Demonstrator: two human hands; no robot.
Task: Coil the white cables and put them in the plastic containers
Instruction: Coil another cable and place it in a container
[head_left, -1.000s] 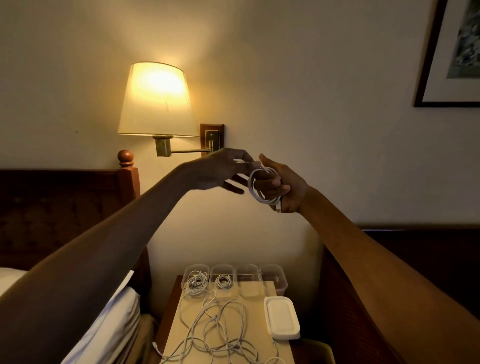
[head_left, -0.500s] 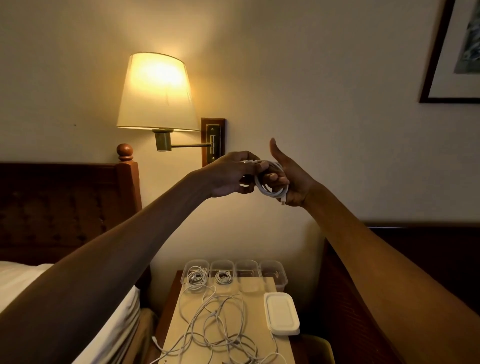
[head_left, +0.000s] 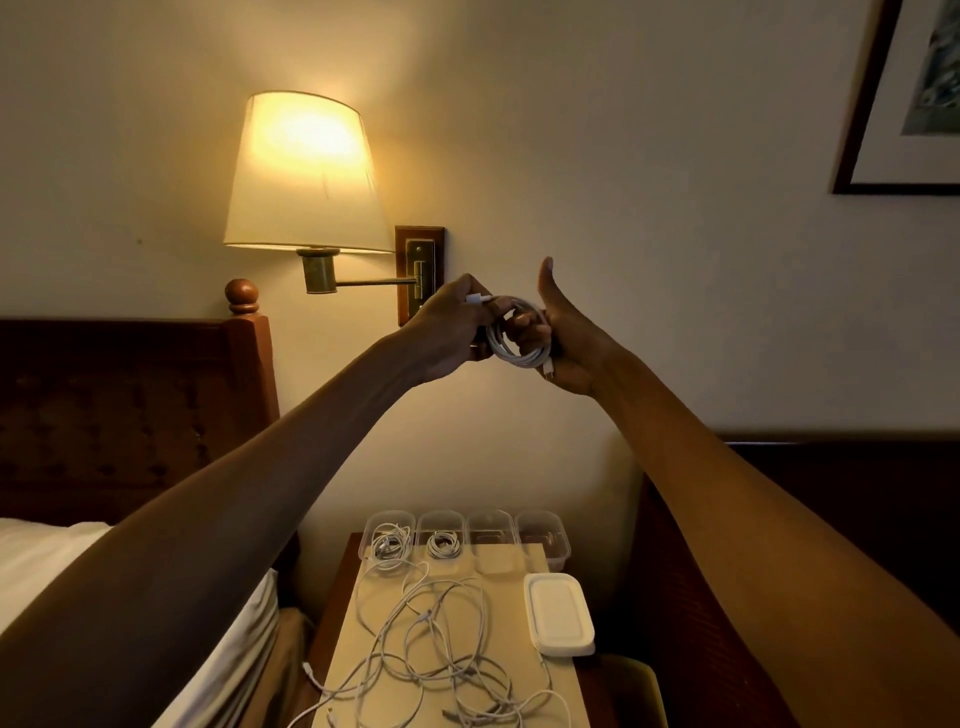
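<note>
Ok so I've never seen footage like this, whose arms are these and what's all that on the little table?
No machine here: these are a person's two bare arms, seen from one wide-angle camera worn on their head, looking forward and down. The left hand pinches the plug end of a coiled white cable, while the right hand, thumb up, has its fingers curled through the coil. Below, on a bedside table, a row of four clear plastic containers stands at the back; the two on the left each hold a coiled cable. In front lie tangled loose cables and what look like white lids.
</note>
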